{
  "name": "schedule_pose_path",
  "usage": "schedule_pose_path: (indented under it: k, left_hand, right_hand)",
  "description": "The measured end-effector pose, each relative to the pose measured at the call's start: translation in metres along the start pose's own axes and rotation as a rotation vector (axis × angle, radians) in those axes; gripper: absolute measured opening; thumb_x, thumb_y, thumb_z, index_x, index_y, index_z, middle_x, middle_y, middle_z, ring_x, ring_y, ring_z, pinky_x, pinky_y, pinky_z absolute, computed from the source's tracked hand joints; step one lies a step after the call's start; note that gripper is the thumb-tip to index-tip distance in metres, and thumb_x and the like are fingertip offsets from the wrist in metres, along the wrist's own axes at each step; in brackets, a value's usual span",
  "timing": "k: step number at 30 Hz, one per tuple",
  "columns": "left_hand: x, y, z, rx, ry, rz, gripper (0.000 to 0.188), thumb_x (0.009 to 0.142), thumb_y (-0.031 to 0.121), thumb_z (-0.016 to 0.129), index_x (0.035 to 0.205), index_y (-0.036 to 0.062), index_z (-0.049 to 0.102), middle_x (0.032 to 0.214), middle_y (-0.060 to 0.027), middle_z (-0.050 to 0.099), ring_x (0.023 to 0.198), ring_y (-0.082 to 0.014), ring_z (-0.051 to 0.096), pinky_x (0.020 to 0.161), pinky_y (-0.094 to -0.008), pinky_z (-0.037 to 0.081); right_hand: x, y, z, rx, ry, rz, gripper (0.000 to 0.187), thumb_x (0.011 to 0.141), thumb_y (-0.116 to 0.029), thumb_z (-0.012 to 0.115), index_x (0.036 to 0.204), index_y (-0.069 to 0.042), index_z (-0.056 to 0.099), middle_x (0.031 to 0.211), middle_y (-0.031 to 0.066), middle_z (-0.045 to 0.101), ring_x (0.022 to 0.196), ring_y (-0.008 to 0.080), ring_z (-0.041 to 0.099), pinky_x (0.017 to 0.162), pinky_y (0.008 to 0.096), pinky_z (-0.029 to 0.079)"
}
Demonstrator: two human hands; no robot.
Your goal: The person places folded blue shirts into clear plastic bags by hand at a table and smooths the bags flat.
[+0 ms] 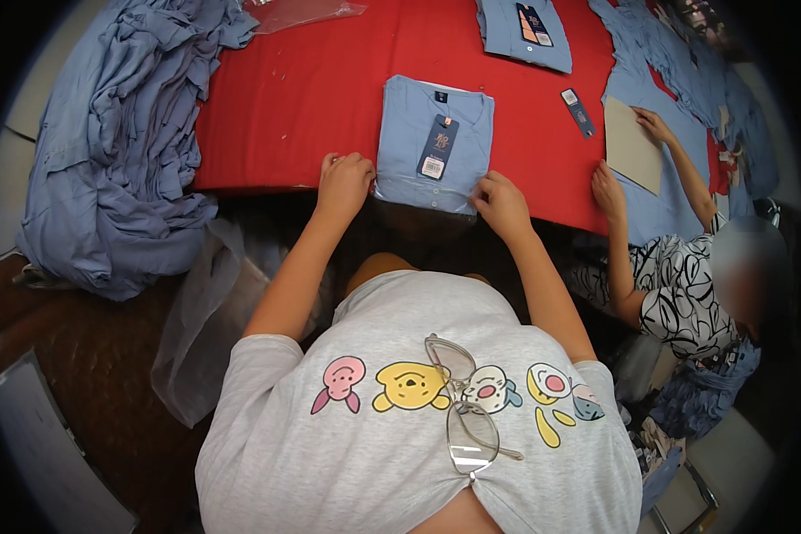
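Note:
In front of me a folded light blue shirt (403,133) lies at the near edge of the red-covered table. A dark blue hang tag (439,147) rests on its front. Shiny clear plastic, seemingly a bag (416,191), covers the shirt's lower end and reaches the table edge. My left hand (345,182), fingers curled, is closed at the plastic's left corner. At the right corner my right hand (502,205) pinches the plastic beside the shirt. My fingertips are partly hidden.
A large heap of blue garments (120,133) hangs over the table's left end. Another folded shirt (516,40) lies at the back, and a loose tag (577,113) to the right. There a co-worker's hands hold a beige board (632,147) on blue cloth. Clear plastic (200,329) hangs below the table.

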State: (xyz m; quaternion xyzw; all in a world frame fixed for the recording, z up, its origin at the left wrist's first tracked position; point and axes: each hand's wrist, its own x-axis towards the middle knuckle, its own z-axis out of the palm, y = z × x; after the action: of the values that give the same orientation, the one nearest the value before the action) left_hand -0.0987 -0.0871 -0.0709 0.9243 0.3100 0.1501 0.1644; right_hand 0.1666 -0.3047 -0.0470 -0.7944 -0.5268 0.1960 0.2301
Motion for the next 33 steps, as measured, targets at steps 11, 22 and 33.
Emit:
schedule_pose_path:
  k: [11,22,33]
  left_hand:
    - [0.056,0.001,-0.014,-0.043,0.037,0.272,0.016,0.097,0.009,0.070,0.108,-0.0017,0.071,0.136,-0.0147,0.068,0.126,-0.0350,0.065,0.116,-0.0511,0.045]
    - [0.080,-0.016,0.002,-0.248,-0.169,0.199,0.011,0.095,0.005,0.067,0.106,0.0009,0.068,0.119,-0.0142,0.070,0.115,-0.0366,0.067,0.107,-0.0484,0.049]
    - [0.129,-0.018,0.002,0.019,-0.275,0.319,0.007,0.090,0.013,0.074,0.089,0.0078,0.078,0.158,-0.0197,0.052,0.152,-0.0412,0.042,0.128,-0.0621,0.024]
  right_hand:
    - [0.006,0.001,-0.021,0.084,0.117,-0.034,0.012,0.087,-0.011,0.077,0.092,-0.001,0.072,0.104,0.0123,0.071,0.101,0.0355,0.071,0.087,0.0448,0.058]
    - [0.030,0.017,-0.011,0.130,0.035,0.079,0.010,0.087,-0.005,0.075,0.092,0.002,0.070,0.139,0.0153,0.069,0.107,0.0355,0.073,0.089,0.0428,0.058]
    - [0.078,-0.001,-0.048,-0.130,-0.075,0.030,0.007,0.076,-0.005,0.078,0.077,-0.001,0.072,0.177,0.0109,0.038,0.146,0.0354,0.054,0.110,0.0436,0.053]
